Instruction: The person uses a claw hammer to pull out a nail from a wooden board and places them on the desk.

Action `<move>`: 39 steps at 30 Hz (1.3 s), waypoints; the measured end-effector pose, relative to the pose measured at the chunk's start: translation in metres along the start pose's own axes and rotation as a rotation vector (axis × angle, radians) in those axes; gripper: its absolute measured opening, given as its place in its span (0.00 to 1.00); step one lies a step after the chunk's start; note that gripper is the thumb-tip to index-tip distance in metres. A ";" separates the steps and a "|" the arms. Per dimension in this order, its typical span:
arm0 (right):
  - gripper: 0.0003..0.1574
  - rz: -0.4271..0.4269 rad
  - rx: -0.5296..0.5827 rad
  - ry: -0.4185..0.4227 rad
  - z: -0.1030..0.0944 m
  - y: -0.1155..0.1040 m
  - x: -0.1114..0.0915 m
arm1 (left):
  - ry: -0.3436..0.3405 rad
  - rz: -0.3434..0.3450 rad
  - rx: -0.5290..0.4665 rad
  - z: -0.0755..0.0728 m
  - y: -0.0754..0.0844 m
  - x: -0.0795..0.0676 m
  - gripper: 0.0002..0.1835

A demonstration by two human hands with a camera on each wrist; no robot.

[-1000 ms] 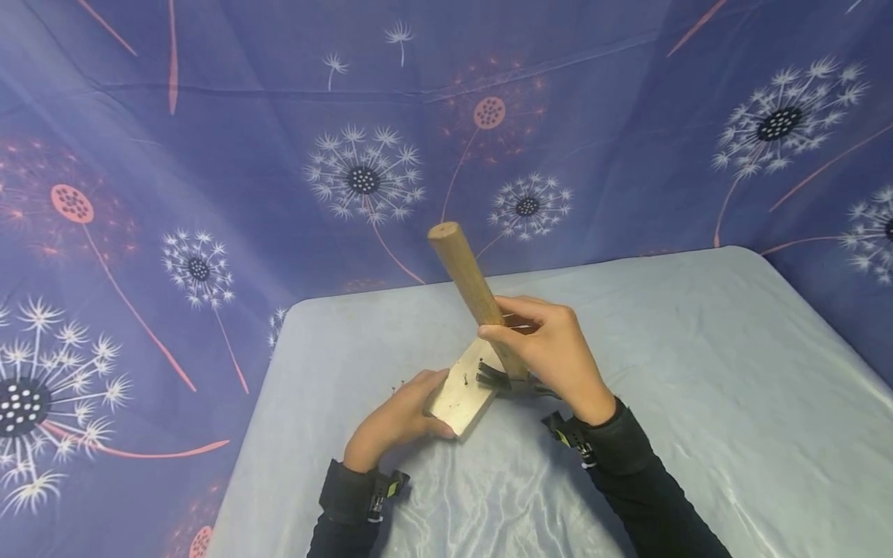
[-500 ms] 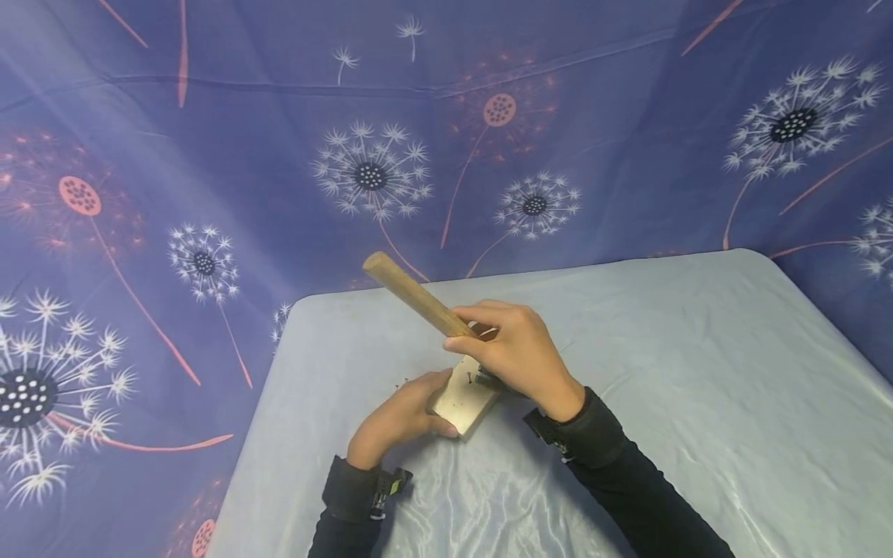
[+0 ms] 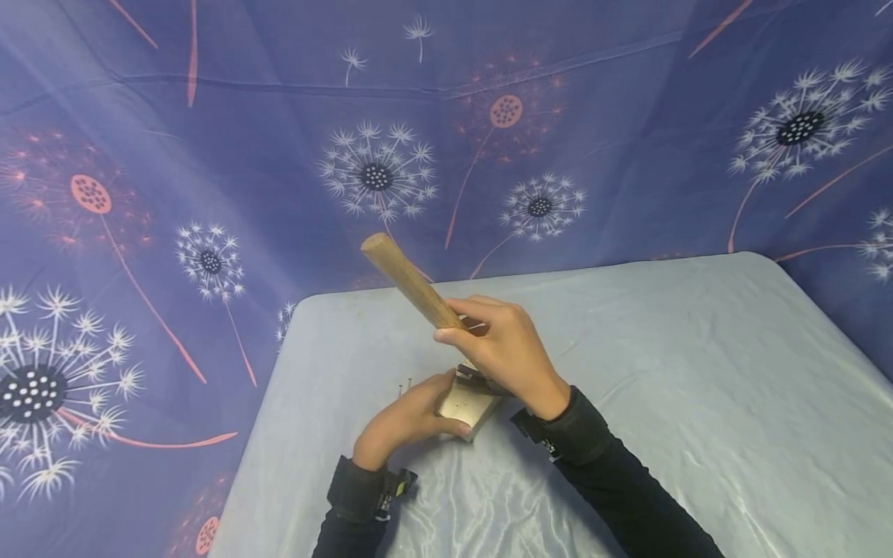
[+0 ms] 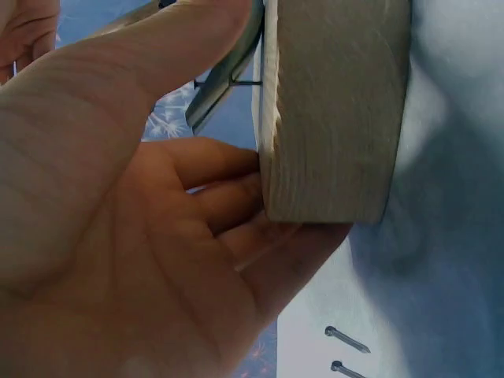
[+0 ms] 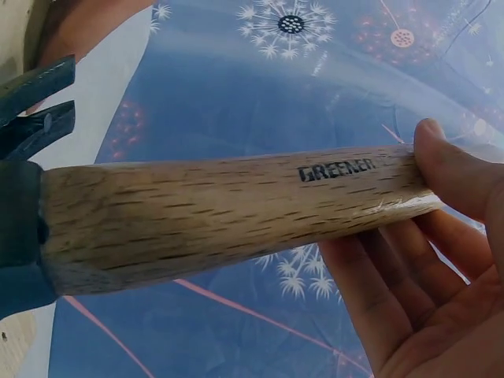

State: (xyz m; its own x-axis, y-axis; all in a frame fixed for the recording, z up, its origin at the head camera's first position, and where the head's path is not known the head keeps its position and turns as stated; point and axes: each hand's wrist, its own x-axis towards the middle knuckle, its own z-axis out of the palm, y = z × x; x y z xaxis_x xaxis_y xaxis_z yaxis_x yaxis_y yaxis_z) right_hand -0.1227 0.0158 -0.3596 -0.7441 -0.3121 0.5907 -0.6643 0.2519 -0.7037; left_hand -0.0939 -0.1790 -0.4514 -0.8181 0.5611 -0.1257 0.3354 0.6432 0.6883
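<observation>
My left hand (image 3: 408, 415) grips a pale wooden block (image 3: 466, 409) by its left side, thumb across the near edge. From the block's face a nail (image 4: 250, 83) sticks out, and the hammer's claw sits right at its shank in the left wrist view. My right hand (image 3: 505, 349) holds the claw hammer (image 3: 412, 285) by its wooden handle, which tilts up to the left. In the right wrist view the split claw (image 5: 39, 90) points toward the block, and thumb and fingers pinch the handle (image 5: 236, 209). The hammer's striking face is hidden.
Loose nails (image 4: 346, 339) stand or lie on the pale cloth-covered table (image 3: 663, 356) just beyond my left hand. A purple dandelion-print cloth (image 3: 279, 139) hangs behind the table's back edge.
The hammer handle has tipped from nearly upright over to the left, then risen slightly. Its claw has shifted left onto the nail. My left hand still holds the block.
</observation>
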 end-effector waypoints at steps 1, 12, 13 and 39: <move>0.24 0.000 0.006 0.010 0.000 -0.002 0.000 | 0.002 -0.008 0.010 0.001 0.001 0.000 0.55; 0.23 0.033 0.073 0.084 -0.020 -0.032 -0.006 | -0.007 -0.144 0.007 0.003 0.011 -0.002 0.58; 0.24 0.039 0.073 0.092 -0.022 -0.032 -0.007 | -0.005 -0.152 0.006 0.004 0.012 -0.002 0.58; 0.24 0.090 0.117 0.146 -0.038 -0.034 -0.026 | 0.026 -0.163 0.016 0.006 0.012 -0.003 0.57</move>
State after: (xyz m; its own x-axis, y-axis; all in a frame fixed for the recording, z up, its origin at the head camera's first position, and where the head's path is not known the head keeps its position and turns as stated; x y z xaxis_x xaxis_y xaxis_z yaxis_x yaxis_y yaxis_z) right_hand -0.0833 0.0507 -0.3361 -0.8083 -0.1545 0.5682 -0.5880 0.1624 -0.7924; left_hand -0.0845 -0.1703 -0.4475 -0.8742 0.4351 -0.2155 0.2048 0.7329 0.6488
